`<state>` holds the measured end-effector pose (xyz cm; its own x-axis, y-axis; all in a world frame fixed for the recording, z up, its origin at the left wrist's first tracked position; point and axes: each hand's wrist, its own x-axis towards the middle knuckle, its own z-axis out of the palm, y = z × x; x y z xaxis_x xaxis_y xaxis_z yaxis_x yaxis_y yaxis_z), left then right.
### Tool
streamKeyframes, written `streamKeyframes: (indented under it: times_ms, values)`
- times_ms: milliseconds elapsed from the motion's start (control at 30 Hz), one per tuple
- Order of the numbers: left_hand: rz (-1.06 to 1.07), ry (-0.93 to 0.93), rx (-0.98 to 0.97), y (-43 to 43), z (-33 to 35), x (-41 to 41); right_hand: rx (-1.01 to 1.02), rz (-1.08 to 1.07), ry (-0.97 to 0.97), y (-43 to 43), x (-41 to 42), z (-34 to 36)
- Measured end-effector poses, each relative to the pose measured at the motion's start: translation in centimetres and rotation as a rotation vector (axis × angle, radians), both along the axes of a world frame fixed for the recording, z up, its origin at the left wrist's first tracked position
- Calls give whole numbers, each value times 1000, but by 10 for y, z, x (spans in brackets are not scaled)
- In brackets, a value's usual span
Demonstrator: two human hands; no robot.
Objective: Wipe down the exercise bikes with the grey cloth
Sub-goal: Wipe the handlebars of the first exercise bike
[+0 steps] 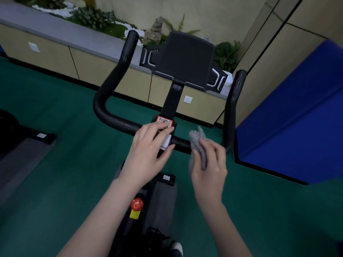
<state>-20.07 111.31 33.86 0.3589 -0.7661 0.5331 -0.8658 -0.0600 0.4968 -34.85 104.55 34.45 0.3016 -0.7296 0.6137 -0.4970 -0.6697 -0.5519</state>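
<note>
Green gym flooring [74,145] lies beneath the exercise bike's handlebar [111,115]. Left hand [148,154], fingers spread, rests at the handlebar centre. Right hand [209,167] grips the grey cloth [197,143] against the bar.

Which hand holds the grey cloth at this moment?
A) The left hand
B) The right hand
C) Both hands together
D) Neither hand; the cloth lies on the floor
B: the grey cloth is bunched in the right hand next to the handlebar, while the left hand is spread open over the bar's middle, near the QR sticker, with no cloth in it.
</note>
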Motion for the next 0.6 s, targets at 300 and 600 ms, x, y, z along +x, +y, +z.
streamKeyframes:
  times_ms: [300, 600]
  values:
    - [-133, 80, 34, 7, 5, 13, 116, 24, -195, 24, 30, -16]
    - [-157, 119, 17, 8, 3, 16, 252, 97, -179, 33, 13, -16]
